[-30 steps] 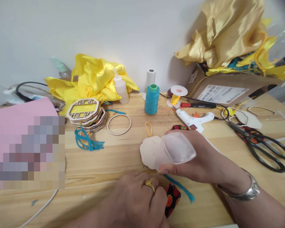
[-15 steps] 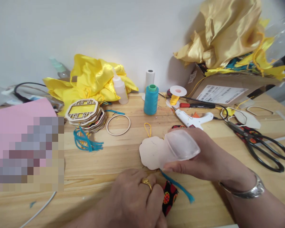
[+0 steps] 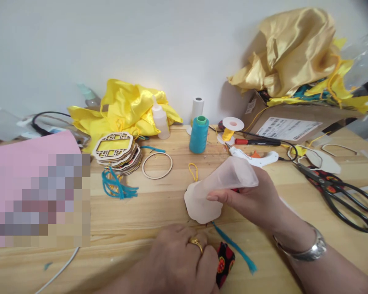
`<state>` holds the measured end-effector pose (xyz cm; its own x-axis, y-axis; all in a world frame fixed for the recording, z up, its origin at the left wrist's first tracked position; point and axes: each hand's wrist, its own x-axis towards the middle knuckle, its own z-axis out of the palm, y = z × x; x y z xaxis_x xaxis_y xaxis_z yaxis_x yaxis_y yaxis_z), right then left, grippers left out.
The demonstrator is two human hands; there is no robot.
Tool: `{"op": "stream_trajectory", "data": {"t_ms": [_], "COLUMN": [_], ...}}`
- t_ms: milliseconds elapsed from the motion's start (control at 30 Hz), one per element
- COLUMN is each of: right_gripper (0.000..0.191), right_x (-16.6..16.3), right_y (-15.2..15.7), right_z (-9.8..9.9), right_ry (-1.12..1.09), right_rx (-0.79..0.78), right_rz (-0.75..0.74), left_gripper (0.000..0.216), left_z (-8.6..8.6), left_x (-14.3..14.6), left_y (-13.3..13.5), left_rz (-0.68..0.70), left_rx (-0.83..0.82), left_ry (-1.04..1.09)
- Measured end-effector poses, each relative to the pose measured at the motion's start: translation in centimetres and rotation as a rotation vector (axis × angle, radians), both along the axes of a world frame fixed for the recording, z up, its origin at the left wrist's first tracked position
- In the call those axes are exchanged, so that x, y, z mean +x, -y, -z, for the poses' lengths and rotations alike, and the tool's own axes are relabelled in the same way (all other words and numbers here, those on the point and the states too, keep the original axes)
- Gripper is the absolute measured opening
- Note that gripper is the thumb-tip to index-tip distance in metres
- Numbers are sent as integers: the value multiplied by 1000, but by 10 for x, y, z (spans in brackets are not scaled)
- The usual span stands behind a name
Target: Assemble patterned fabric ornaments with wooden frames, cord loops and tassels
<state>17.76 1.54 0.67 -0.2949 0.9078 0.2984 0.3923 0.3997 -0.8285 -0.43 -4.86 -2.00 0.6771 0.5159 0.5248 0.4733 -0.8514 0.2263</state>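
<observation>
My right hand (image 3: 253, 200) is wrapped round a translucent plastic squeeze bottle (image 3: 225, 173), tilted with its base up to the right. The bottle's lower end is over a pale scalloped wooden piece (image 3: 200, 210); I cannot tell whether its tip touches. A yellow cord loop (image 3: 193, 171) sticks out at the top of that piece, and a blue tassel (image 3: 237, 247) trails from its lower edge. Closer to me, my left hand (image 3: 184, 255) is closed on a piece of black fabric with red and orange patterns (image 3: 225, 263); its fingertips are hidden.
A stack of openwork wooden frames (image 3: 115, 147) and a thin wooden ring (image 3: 157, 166) lie left. Behind stand a blue thread spool (image 3: 198, 134) and another squeeze bottle (image 3: 161, 121). Rightward are a white glue gun (image 3: 257, 159), scissors (image 3: 334, 188) and a cardboard box (image 3: 297, 118).
My right hand has swung the bottle into a more sideways slant, with its lower end further left over the wooden piece. My left hand keeps its hold. The whole view has shifted slightly.
</observation>
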Motion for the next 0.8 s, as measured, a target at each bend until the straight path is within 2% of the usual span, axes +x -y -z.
{"op": "stream_trajectory", "data": {"t_ms": [233, 467, 533, 700, 800], "right_gripper": [31, 26, 27, 18, 20], "right_x": [-15, -15, -15, -12, -11], "right_y": [2, -2, -1, 3, 3], "right_z": [10, 8, 6, 3, 5], "right_ry": [-18, 31, 31, 11, 13], "right_rx": [-98, 18, -20, -66, -53], "right_rz": [-9, 102, 63, -157, -121], "left_gripper": [19, 23, 23, 20, 22], "left_z": [0, 3, 4, 4, 3], "left_x": [2, 4, 5, 6, 5], "left_y": [0, -1, -1, 0, 0], "left_rz": [0, -9, -18, -5, -6], "left_rx": [8, 24, 27, 24, 9], "left_ry": [11, 35, 48, 63, 46]}}
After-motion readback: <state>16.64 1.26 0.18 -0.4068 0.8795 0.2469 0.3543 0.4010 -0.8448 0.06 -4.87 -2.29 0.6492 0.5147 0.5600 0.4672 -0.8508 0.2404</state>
